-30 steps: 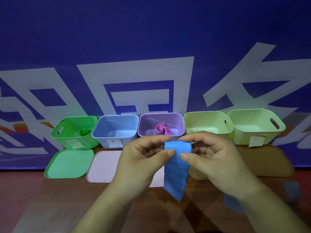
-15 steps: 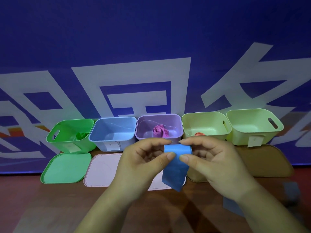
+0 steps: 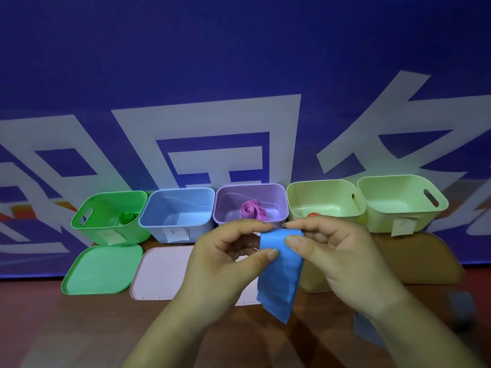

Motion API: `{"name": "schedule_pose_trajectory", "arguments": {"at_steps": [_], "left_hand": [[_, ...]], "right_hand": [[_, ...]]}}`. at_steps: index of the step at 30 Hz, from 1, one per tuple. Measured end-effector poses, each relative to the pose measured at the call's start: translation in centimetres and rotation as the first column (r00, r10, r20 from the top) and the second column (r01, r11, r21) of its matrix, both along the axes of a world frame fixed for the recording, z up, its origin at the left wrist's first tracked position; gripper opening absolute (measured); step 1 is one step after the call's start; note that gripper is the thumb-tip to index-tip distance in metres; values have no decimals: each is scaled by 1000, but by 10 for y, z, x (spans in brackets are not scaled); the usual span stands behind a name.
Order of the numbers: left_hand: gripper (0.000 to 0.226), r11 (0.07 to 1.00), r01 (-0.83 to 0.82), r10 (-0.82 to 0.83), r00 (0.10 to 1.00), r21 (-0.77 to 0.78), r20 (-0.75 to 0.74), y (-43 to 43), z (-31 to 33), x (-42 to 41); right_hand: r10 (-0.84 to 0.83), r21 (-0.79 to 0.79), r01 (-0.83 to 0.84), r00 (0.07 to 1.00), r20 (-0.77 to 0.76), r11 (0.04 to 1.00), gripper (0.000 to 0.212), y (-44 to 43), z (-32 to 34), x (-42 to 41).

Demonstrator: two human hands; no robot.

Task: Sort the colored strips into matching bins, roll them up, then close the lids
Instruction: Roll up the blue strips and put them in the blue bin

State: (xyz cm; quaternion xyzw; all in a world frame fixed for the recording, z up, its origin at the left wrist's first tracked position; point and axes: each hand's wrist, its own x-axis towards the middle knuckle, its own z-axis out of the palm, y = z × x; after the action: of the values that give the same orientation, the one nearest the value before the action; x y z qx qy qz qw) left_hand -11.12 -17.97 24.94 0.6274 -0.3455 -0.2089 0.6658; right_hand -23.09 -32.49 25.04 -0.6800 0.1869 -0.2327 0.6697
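Left hand (image 3: 225, 261) and right hand (image 3: 340, 261) each pinch blue strip (image 3: 279, 277) at its curled top edge. Long axis hangs straight down, tail free. Strip front-right of blue bin (image 3: 156, 233); left hand nearer it.

Looks like a staged recording set: a blue banner (image 3: 239, 62) with huge white lettering backs a brown table (image 3: 79, 328).
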Motion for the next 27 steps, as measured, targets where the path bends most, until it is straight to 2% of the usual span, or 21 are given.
{"name": "schedule_pose_trajectory", "arguments": {"at_steps": [4, 10, 16, 23, 27], "left_hand": [[33, 1000, -17, 17, 1000, 12, -17, -1, -2, 1], [35, 999, -44, 47, 993, 30, -105, -2, -3, 0], [31, 999, -49, 52, 985, 21, -165, -3, 0, 0], [29, 999, -31, 32, 987, 10, -157, -2, 2, 0], [36, 1000, 0, 1, 994, 7, -112, 0, -1, 3]], "right_hand": [[-1, -24, 0, 1000, -17, 1000, 25, 0, -2, 1], [21, -34, -19, 998, 51, 999, 26, 3, -2, 0], [34, -127, -23, 996, 85, 992, 30, 3, -7, -1], [25, -101, -18, 997, 67, 995, 29, 3, -7, 1], [17, -65, -13, 998, 63, 998, 28, 3, -5, 2]]}}
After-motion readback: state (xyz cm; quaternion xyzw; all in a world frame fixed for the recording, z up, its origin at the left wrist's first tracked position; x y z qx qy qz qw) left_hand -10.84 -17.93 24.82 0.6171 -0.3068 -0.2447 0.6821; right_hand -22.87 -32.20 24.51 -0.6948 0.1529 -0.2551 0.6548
